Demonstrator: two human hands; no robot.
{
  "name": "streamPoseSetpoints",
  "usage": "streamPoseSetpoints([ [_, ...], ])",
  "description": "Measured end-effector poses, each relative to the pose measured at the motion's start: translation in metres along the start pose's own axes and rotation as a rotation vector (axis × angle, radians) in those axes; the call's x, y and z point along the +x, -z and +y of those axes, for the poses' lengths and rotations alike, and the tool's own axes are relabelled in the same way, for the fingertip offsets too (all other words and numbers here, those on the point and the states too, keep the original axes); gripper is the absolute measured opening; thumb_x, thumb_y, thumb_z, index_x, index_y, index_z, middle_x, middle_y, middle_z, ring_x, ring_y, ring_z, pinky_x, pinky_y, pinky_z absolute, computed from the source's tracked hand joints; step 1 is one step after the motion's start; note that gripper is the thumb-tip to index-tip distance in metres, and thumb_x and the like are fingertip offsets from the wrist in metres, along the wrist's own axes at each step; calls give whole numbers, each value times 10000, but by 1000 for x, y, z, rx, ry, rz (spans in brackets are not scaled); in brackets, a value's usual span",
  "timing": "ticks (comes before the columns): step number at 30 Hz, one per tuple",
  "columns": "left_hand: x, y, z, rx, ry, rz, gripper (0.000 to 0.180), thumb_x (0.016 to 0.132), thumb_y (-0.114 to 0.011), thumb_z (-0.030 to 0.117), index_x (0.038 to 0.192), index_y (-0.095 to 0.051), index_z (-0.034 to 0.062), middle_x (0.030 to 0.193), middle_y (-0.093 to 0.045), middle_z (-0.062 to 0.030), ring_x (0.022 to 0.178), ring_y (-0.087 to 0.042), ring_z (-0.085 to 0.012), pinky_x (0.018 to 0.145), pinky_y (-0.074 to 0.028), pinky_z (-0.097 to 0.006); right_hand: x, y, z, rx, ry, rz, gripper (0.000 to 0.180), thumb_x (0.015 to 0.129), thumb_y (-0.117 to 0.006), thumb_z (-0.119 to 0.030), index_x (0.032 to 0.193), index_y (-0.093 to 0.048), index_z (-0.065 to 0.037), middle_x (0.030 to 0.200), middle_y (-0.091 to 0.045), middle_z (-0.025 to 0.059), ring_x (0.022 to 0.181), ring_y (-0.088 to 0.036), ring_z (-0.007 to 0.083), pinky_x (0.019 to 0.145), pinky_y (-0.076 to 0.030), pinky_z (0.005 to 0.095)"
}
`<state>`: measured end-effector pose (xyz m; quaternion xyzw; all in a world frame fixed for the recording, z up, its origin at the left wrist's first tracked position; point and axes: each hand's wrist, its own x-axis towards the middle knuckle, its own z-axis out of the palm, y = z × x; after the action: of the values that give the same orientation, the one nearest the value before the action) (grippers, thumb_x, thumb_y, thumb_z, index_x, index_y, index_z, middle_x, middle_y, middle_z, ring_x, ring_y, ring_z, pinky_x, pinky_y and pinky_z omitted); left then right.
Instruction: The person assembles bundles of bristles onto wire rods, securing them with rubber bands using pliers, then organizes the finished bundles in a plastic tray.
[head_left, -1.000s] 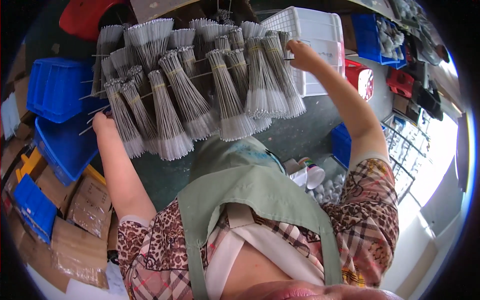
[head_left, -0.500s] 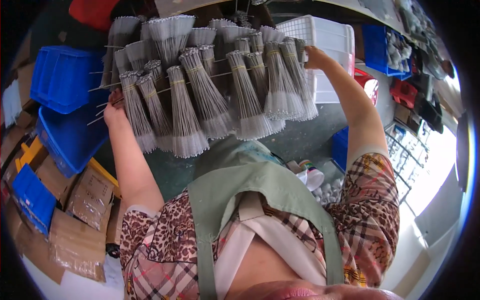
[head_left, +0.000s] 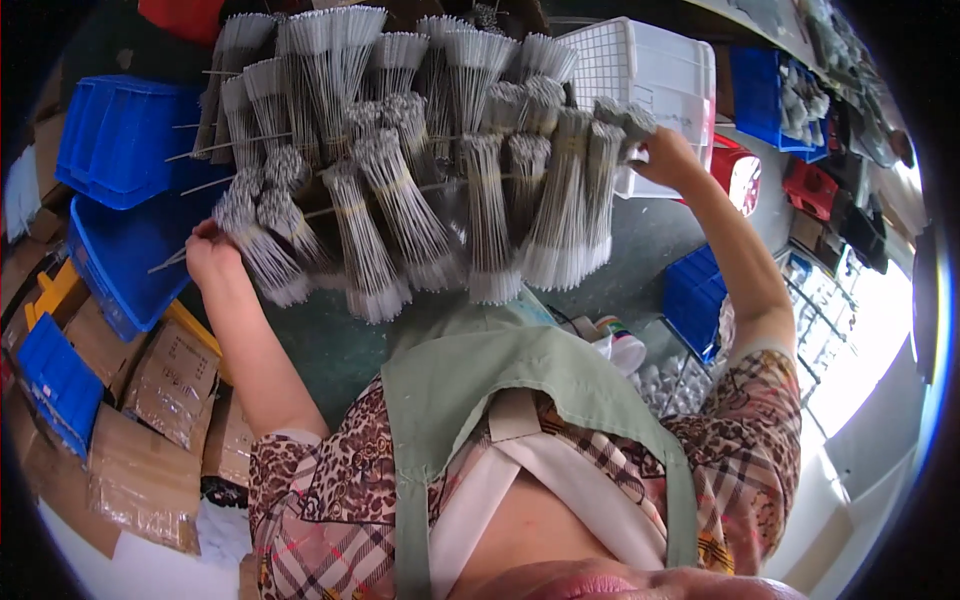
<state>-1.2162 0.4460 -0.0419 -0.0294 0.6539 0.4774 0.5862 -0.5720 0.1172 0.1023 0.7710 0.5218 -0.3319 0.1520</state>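
Bundles of thin wire brushes with pale bristle ends, tied with yellow bands, hang in rows across metal rods. My left hand is closed around the left end of the nearest rod, beside the leftmost bundle. At the other side my right hand is closed by the rightmost bundle. The nearest rod runs in line to it, though the bundles hide the part it grips. Behind this row, more bundles stand with bristles upward.
Blue plastic bins stand at the left above cardboard boxes. A white crate is behind my right hand, with a red stool beside it. Another blue bin sits lower right, near a white tub.
The nearest row has come toward me and sunk at its left end, its bundles swinging and blurring. My left hand has moved down and left, my right hand down and right.
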Motion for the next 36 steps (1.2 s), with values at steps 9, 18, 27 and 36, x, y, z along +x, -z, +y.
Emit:
streamPoseSetpoints([
  [9, -187, 91, 7, -196, 23, -196, 387, 941, -329, 384, 703, -410, 90, 559, -367, 14, 471, -371, -132, 526, -386, -293, -168, -103, -9, 235, 77, 123, 213, 627, -638, -128, 832, -601, -87, 842, -611, 144, 817, -586, 347, 716, -474, 421],
  [18, -299, 166, 12, -24, -52, -418, 252, 859, -374, 229, 648, -421, 100, 546, -391, 9, 507, -414, -134, 563, -399, -289, -331, -199, 21, 328, 47, 390, 184, 612, -649, -133, 783, -593, -93, 763, -595, 132, 768, -580, 349, 679, -466, 414],
  [27, -488, 117, -89, 41, 4, -809, 254, 897, -398, 129, 648, -430, 87, 518, -385, 1, 492, -417, -120, 536, -379, -272, -536, -287, 104, 455, -114, 570, 256, 552, -688, -177, 755, -566, -79, 721, -575, 137, 719, -576, 352, 634, -461, 406],
  [36, -551, 45, -218, 261, -112, -819, 384, 944, -353, 417, 733, -465, 117, 548, -388, 21, 492, -393, -115, 520, -407, -286, -544, -393, 151, 649, -116, 557, 291, 601, -647, -138, 887, -608, -102, 862, -613, 136, 868, -569, 350, 760, -458, 402],
])
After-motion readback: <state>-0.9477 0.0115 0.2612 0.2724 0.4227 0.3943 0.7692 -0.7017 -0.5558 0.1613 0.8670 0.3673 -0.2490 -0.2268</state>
